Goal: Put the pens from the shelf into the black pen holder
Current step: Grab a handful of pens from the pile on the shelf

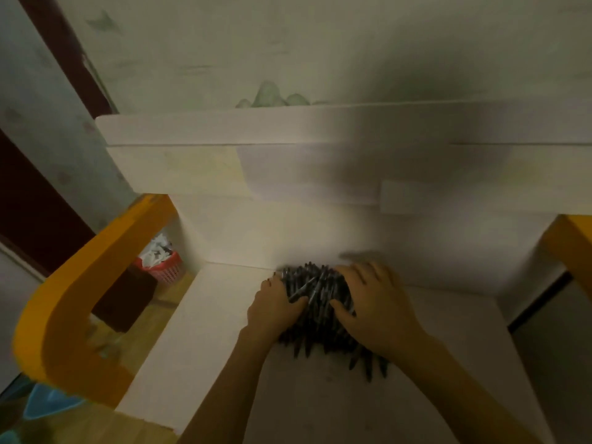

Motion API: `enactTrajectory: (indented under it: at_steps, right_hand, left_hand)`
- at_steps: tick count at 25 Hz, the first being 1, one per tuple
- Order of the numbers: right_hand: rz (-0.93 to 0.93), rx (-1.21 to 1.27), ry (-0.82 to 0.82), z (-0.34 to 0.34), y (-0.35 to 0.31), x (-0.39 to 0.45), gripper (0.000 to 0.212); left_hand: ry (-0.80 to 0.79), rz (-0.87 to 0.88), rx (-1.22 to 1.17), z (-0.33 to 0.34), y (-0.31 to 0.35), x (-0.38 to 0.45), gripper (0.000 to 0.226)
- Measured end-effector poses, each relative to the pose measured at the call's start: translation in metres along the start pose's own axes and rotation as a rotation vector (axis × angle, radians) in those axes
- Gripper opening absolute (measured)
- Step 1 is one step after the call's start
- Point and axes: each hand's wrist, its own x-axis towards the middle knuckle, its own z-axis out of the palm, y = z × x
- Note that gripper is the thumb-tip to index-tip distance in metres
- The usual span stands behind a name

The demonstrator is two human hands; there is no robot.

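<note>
— Both hands are on the heap, then?

— Yes. From the head view, my left hand (276, 304) curls round the left flank of the pile of pens (320, 310), thumb pressed in among the barrels. My right hand (373, 304) lies over the right side with fingers spread and bent, thumb digging in from the front. Between them I squeeze the heap together.

— Where do the pens lie?

— On the white shelf (205, 331), near its back wall. They're dark, jumbled, tips sticking out toward me.

— And the black pen holder?

— I can't see it from here. Off to the left, beyond the orange frame (73, 299), there's only a red basket (165, 267) of white scraps.

— So which step is this?

— Gathering, I'd say. Nothing has gone into the holder yet as far as I can tell.

— What does the next move need?

— A firm squeeze from both sides before lifting. The bundle is loose, and the pens at the near edge could slip out. Then I must find the holder.
</note>
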Motion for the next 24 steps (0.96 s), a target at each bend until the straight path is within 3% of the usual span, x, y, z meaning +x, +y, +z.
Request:
enactTrajectory:
  at_steps: [4,17,20,24]
  right_hand:
    - [0.061,-0.010,-0.025,0.008,-0.001,0.004,0.063]
    - [0.087,-0.026,-0.043,0.011,-0.001,0.012,0.062]
    - [0.086,-0.031,-0.039,0.008,0.001,0.012,0.060]
    - [0.089,-0.021,-0.020,0.007,0.001,0.011,0.058]
  left_hand:
    - [-0.022,0.023,-0.028,0.003,-0.001,0.017,0.074]
    - [-0.136,0.070,-0.367,0.005,-0.002,0.029,0.007]
    - [-0.113,0.051,-0.385,0.001,0.001,0.030,0.027]
    - [-0.113,0.021,-0.425,-0.006,0.007,0.028,0.016]
